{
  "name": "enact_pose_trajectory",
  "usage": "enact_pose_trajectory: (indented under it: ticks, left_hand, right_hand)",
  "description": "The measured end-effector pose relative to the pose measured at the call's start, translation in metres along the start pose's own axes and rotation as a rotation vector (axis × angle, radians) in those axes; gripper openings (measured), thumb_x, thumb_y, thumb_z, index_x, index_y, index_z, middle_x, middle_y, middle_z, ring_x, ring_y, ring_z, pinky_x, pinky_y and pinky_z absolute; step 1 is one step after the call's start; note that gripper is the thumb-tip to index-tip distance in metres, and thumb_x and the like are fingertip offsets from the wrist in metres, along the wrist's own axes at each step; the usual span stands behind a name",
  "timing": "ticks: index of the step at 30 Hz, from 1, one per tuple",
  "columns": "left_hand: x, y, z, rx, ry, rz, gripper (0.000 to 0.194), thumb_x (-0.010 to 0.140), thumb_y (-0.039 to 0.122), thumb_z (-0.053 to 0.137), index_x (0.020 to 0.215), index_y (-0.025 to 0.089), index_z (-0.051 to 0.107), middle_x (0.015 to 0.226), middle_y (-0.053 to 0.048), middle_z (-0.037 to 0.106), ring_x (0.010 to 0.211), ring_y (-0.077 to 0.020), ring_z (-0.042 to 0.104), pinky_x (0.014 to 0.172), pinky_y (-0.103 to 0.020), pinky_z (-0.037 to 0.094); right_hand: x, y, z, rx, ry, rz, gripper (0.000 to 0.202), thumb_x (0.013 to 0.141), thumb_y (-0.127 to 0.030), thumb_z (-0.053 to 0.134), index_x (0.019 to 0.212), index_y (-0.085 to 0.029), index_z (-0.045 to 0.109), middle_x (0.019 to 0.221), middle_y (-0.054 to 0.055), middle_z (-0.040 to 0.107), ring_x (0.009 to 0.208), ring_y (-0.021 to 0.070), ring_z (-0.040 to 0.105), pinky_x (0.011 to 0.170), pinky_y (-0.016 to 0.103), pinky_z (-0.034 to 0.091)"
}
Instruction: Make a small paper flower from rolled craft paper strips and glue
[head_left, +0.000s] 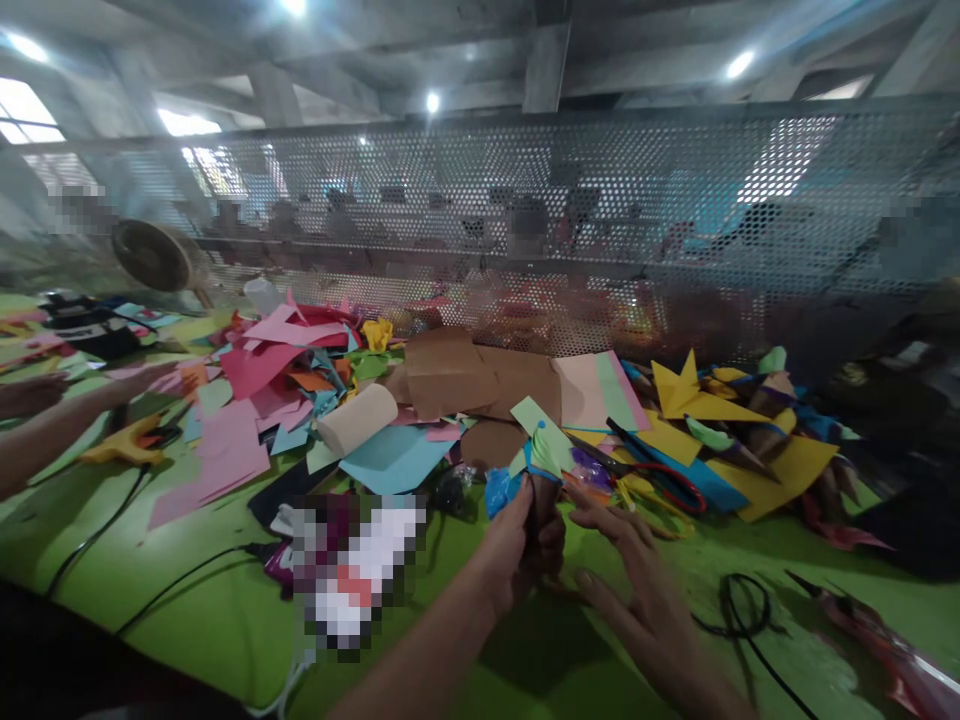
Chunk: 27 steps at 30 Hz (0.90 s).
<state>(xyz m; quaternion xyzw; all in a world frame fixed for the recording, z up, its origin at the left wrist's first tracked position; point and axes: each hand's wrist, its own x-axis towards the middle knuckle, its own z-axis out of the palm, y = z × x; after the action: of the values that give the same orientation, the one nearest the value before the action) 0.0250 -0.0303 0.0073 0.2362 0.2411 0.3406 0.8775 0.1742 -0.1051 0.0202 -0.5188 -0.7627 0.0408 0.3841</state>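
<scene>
My left hand (529, 535) is wrapped round a brown paper roll (546, 495) held upright over the table. Pale green and blue paper pieces (544, 455) top the roll. Just to the right, my right hand (630, 565) is held with its fingers apart, close to the roll but seemingly not gripping it. Behind the roll lie red-handled scissors (671, 480) and a pale green paper strip (534, 412). A crumpled blue piece (499, 490) sits left of my left hand.
Coloured paper sheets (217, 450) cover the green table (210, 600). Left are a yellow glue gun (127, 443), a beige roll (358, 418) and another person's arm (67, 420). Right are yellow paper shapes (694, 395) and a black cable (742, 610). A perforated metal screen (450, 220) stands behind.
</scene>
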Motion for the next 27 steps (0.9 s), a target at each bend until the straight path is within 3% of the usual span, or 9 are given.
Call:
enact_pose_trajectory:
  ticks: [6,13,24,27]
  left_hand:
    - [0.0014,-0.0035,-0.0024,-0.031,-0.001,0.009,0.057,0.073,0.075,0.064,0.081,0.02,0.051,0.05,0.008,0.038,0.043,-0.0069,0.027,0.044,-0.018,0.022]
    - [-0.0029,-0.0016,0.0034,0.028,0.102,0.03,0.059,0.067,0.076,0.068,0.076,0.021,0.048,0.052,0.008,0.039,0.045,-0.0071,0.03,0.045,-0.019,0.024]
    - [-0.004,-0.0067,0.001,0.168,0.119,0.165,0.054,0.075,0.068,0.068,0.095,0.019,0.058,0.064,0.006,0.044,0.052,-0.0074,0.035,0.048,-0.02,0.025]
    - [-0.0036,-0.0082,-0.0006,0.179,0.154,0.203,0.053,0.075,0.066,0.07,0.102,0.021,0.058,0.071,0.004,0.05,0.058,-0.0088,0.043,0.051,-0.019,0.03]
  right_hand:
    - [0.0024,-0.001,0.0033,-0.061,-0.018,-0.057,0.038,0.094,-0.032,0.057,0.131,-0.027,0.049,0.14,0.009,0.058,0.123,0.0287,0.055,0.093,0.046,0.052]
    - [0.0031,0.0001,0.0045,-0.169,0.01,-0.14,0.039,0.092,-0.028,0.058,0.13,-0.026,0.049,0.14,0.01,0.059,0.121,0.0286,0.055,0.089,0.044,0.051]
    - [0.0014,0.0006,0.0071,-0.314,0.031,-0.175,0.037,0.094,-0.029,0.056,0.129,-0.02,0.051,0.142,0.01,0.058,0.12,0.0269,0.055,0.092,0.042,0.042]
    - [0.0024,-0.0009,0.0068,-0.336,0.043,-0.195,0.037,0.094,-0.029,0.056,0.13,-0.019,0.051,0.141,0.011,0.058,0.12,0.0265,0.055,0.094,0.041,0.041]
